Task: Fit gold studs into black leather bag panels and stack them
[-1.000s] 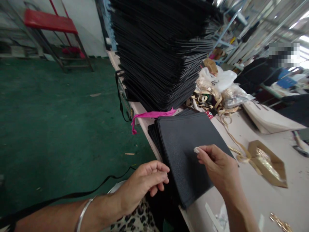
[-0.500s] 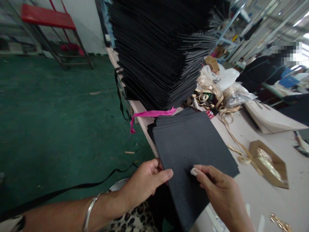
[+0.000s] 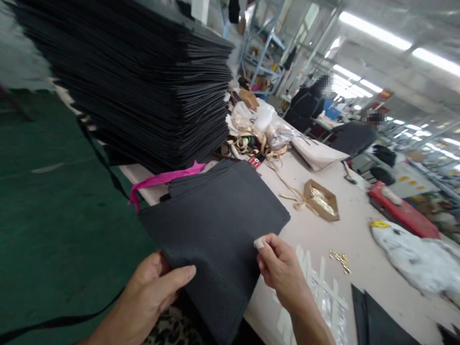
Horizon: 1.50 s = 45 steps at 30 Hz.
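Observation:
A black leather-like panel (image 3: 212,211) lies on top of a small pile of similar panels, its near part jutting over the table edge. Along its left edge my left hand (image 3: 153,287) is closed, thumb on top and fingers underneath, and the panel bends slightly there. My right hand (image 3: 282,270) is closed in a pinch over the panel's right edge. Something white covers its thumb tip; whether the fingers hold anything cannot be made out. A bright pink strip (image 3: 165,177) lies across the table edge behind the panel.
A tall stack of black panels (image 3: 143,91) rises behind. On the pale table lie a cardboard box (image 3: 336,211) with gold pieces, loose gold hardware (image 3: 339,261), pale strips (image 3: 334,292), plastic bags (image 3: 264,112) and a white bundle (image 3: 413,254). People sit farther back.
The view has swung right and up, showing more of the table and room. The panel's left side has lifted and bent in my left hand. My right hand is nearer the panel's right edge.

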Motion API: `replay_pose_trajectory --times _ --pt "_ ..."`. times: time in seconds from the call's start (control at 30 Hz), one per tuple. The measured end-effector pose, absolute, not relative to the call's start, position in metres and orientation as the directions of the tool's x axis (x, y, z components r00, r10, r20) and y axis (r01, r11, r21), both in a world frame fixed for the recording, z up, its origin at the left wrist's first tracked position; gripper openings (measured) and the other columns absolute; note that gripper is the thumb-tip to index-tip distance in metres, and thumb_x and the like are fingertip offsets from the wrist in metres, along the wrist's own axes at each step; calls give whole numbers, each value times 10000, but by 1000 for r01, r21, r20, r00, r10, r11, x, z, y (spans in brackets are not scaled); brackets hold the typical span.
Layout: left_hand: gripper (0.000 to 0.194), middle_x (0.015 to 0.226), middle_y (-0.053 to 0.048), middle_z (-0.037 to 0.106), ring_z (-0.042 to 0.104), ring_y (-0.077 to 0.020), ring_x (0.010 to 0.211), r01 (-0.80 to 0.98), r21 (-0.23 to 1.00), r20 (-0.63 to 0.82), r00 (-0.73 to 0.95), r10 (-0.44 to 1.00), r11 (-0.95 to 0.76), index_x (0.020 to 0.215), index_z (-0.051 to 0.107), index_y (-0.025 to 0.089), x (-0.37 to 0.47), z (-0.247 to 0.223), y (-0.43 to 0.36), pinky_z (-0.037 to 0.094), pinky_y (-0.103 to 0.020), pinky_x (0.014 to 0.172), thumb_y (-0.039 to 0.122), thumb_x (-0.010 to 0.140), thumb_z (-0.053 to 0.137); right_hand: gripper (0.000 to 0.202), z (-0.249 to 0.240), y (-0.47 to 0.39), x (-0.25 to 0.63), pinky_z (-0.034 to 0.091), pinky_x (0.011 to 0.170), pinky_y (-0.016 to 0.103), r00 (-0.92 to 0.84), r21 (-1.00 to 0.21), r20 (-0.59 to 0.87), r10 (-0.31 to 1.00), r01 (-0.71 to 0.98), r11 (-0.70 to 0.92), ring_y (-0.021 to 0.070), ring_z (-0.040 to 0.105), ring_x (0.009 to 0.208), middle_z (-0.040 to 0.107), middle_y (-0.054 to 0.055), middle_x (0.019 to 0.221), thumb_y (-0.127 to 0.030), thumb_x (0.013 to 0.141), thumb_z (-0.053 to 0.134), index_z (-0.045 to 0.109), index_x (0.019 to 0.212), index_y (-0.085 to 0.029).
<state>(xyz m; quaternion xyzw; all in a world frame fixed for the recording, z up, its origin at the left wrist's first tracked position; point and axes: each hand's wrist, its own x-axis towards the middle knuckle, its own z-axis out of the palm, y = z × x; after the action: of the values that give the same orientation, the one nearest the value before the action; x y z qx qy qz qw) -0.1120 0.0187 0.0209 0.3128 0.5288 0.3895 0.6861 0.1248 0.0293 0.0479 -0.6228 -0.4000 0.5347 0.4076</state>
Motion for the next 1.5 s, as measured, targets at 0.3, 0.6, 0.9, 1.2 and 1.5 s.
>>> replay_pose_trajectory --times 0.3,0.6,0.9,1.2,1.5 --pt "286 420 73 290 237 -89 419 106 865 -490 385 782 490 514 345 235 -69 40 4 172 -251 443 342 650 573 440 47 -40 194 577 870 305 308 -913 -403 862 -196 -357 202 720 926 759 82 975 -347 629 898 744 996 -160" --pt "171 518 51 457 373 -93 474 158 771 -578 580 574 618 683 529 183 -24 12 -34 252 -228 464 313 595 595 482 29 -87 211 644 789 383 449 -921 -383 807 -126 -367 252 759 819 778 107 945 -480 646 887 783 978 -147" --pt "420 755 9 579 441 -98 589 107 736 -576 618 535 669 998 673 163 -3 -6 -38 315 -202 483 524 786 702 508 6 -104 209 637 772 365 389 -892 -451 803 -168 -420 233 756 833 778 102 955 -475 698 845 766 1095 -167" --pt "388 507 45 489 349 -67 408 35 613 -671 550 497 789 664 601 154 14 -6 -34 190 -212 379 516 748 713 272 6 -106 211 540 644 243 293 -927 -324 900 90 -363 113 632 645 686 0 728 -383 788 779 785 998 -210" --pt "555 366 75 305 256 -62 325 29 557 -656 628 418 830 486 466 196 12 -10 -29 168 -223 357 638 743 680 305 13 -99 205 559 647 253 222 -835 -545 809 -60 -546 136 667 638 741 36 729 -439 719 832 779 858 -172"
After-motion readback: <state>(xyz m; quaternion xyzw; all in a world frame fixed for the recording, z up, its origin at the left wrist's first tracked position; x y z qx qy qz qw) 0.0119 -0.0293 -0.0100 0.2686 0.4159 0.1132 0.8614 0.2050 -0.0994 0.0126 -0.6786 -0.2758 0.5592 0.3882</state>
